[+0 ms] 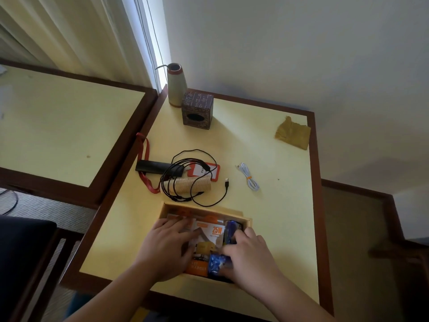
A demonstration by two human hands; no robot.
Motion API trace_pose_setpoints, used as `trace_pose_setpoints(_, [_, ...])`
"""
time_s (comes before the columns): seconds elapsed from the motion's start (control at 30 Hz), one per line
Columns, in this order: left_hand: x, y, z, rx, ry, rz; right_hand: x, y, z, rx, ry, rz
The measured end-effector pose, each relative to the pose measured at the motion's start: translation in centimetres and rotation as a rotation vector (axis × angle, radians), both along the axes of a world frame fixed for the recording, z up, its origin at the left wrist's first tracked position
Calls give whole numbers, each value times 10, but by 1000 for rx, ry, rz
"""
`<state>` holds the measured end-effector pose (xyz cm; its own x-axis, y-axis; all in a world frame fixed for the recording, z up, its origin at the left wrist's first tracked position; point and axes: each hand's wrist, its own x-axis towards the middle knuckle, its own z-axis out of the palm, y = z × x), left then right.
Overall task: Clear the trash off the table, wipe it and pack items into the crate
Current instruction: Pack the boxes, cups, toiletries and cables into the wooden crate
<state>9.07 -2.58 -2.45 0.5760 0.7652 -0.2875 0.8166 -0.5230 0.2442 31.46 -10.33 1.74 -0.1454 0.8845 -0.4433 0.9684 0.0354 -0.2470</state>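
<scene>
Head view: crate [246, 221] sits at near edge of worktop [267, 140], packed with orange-white charger boxes [212, 231] and blue packets [218, 263]. Left hand [166, 242] lies flat, fingers straight, pressing on boxes inside crate. Right hand [249, 252] reaches in over blue packets, fingers curled; grip cannot be told. Beyond crate: tangled black cable [197, 177], white cable [248, 180], yellow cloth [293, 133] at far right corner.
</scene>
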Motion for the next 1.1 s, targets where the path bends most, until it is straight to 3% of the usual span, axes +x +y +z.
trace_pose_setpoints(0.1, [0, -1, 1, 2, -6, 4, 18, 14, 11, 57, 135, -108])
trace_pose_setpoints(0.27, [2, -1, 1, -1, 13, 9, 68, 74, 13, 225, 322, -506])
trace_pose_setpoints(0.4, [1, -1, 0, 0, -4, 7, 105, 137, -39, 185, 240, -702])
trace_pose_setpoints(0.53, [1, 0, -2, -3, -9, 14, 113, 174, -78, 58, 75, -710])
trace_pose_setpoints(0.67, [0, 1, -3, -3, -18, 16, 111, 183, -100, 76, 64, -738])
trace_pose_setpoints(0.9, [-2, 0, -3, 8, -47, 9, 80, 131, -43, 248, 368, -1010])
trace_pose_setpoints(1.0, [-3, 1, -7, 12, -52, 2, 46, 67, 5, 301, 456, -921])
trace_pose_setpoints(1.1, [-3, 2, -8, 50, -45, -19, 11, 8, 25, 187, 377, -793])
